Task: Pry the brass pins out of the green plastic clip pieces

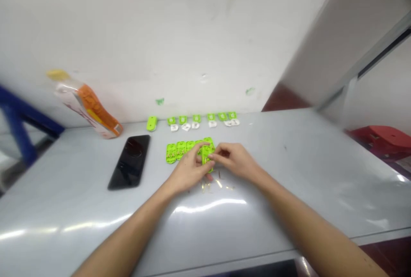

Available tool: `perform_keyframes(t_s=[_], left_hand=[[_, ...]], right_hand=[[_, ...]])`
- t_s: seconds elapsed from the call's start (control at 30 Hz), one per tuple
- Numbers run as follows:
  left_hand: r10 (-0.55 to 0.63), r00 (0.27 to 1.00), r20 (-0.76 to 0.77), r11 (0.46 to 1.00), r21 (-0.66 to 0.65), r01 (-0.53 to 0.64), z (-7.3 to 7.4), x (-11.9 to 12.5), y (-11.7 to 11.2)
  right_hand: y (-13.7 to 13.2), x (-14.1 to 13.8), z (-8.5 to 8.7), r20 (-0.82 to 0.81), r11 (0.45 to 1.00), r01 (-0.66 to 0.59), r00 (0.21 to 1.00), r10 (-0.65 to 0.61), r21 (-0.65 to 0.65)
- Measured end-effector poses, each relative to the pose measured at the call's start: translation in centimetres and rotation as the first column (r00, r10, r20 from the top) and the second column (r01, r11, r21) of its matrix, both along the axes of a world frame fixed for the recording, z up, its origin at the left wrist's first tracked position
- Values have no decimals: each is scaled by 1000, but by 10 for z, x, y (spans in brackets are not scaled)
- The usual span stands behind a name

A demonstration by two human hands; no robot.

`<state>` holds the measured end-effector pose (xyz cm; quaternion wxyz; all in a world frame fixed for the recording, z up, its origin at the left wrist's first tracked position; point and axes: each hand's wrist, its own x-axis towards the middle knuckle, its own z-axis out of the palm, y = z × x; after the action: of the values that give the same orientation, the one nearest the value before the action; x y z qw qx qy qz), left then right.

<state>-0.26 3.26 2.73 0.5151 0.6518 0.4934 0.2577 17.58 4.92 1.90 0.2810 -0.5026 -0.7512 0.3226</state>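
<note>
1. The left fingers [199, 153] are closed around a lime-green plastic piece [207, 157], gripping it from its left side. The right fingers [219, 151] are curled and pinched against its right side, also gripping it. Anything small between the fingertips is hidden.
2. The left hand [189, 173] and right hand [236, 160] nearly meet around that piece, which is held just above the near end of a row of similar green plastic pieces [180, 152]. The left hand partly covers the row.
3. The row is the landmark here. At least 4 pieces lie side by side, and their exact number is hidden behind the hands.
4. Small brass pins [209, 187] lie scattered on the surface [298, 183] just in front of the row, below the hands.
5. Behind the row stands a line of 6 small green parts [196, 118], with small white parts [195, 125] just in front of them. A larger green oblong piece [151, 123] lies at the line's left end.
6. Left of the row lies a black smartphone [130, 161], face up. Farther left and behind it, a plastic-wrapped package with orange markings [91, 108] leans against a white wall [160, 33].
7. A blue metal frame [19, 118] shows well left of the row, and a red stool [382, 138] well right of it.
</note>
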Motion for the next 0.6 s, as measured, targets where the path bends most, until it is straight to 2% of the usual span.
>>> perform_keyframes(t_s=[0.1,0.27,0.33,0.43,0.6], left_hand=[[12,1000,-28,1000,-17,-13,1,-1,1],[-1,999,-37,999,-35,0,0,-1,1],[23,999,-48,999,29,-22,-1,-2,2],[106,989,-107,976,203,-82,-2,-2,7],[183,956,-230,916,393,-80,-2,2,25]], right_hand=[[0,0,1,22,999,22,999,-23,44],[1,2,4,87,981,51,994,-68,189],[2,5,7,59,973,77,994,-91,216],[4,13,14,7,977,84,996,-87,198],[3,24,25,93,993,-62,994,52,104]])
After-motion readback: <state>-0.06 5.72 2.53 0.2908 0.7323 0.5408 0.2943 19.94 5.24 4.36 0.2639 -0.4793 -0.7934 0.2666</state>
